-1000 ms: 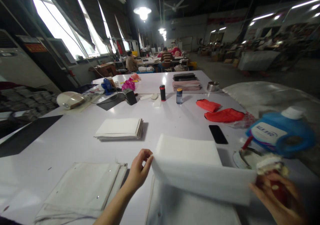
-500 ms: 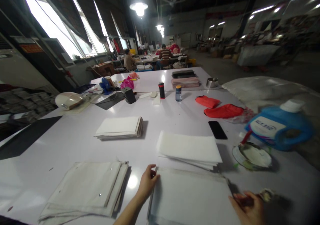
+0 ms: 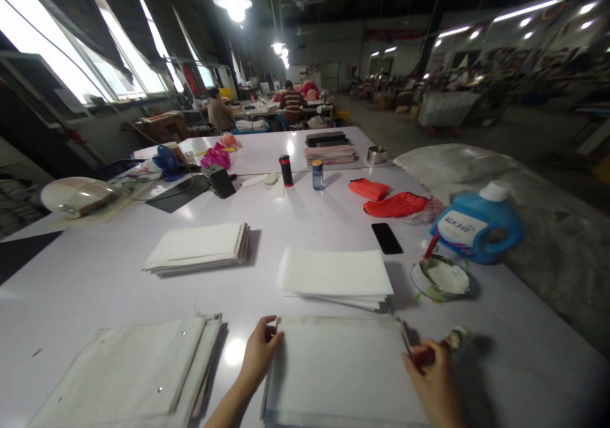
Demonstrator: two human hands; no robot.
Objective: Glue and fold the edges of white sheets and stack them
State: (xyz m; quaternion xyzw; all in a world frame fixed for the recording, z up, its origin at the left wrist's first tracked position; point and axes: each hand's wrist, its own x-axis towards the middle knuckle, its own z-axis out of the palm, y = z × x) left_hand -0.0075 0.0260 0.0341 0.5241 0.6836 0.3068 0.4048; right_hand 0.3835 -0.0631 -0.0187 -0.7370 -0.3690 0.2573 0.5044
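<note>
A white sheet (image 3: pixel 340 371) lies flat on a fabric panel on the white table (image 3: pixel 95 275) right in front of me. My left hand (image 3: pixel 260 352) pinches the sheet's top left corner. My right hand (image 3: pixel 431 380) rests at the sheet's right edge, fingers closed round a red-handled brush (image 3: pixel 445 345) with a pale head. Just beyond lies a stack of white sheets (image 3: pixel 336 275).
A stack of cream fabric panels (image 3: pixel 128 377) lies at near left, another white stack (image 3: pixel 197 247) farther back. A glue dish (image 3: pixel 441 279), blue jug (image 3: pixel 479 225), black phone (image 3: pixel 387 238) and red cloths (image 3: pixel 393 204) sit to the right. Two people work at a distant table.
The sheet I held up between both hands has come down flat on the panel. My right hand moved in to its right edge. The camera tilted down and right.
</note>
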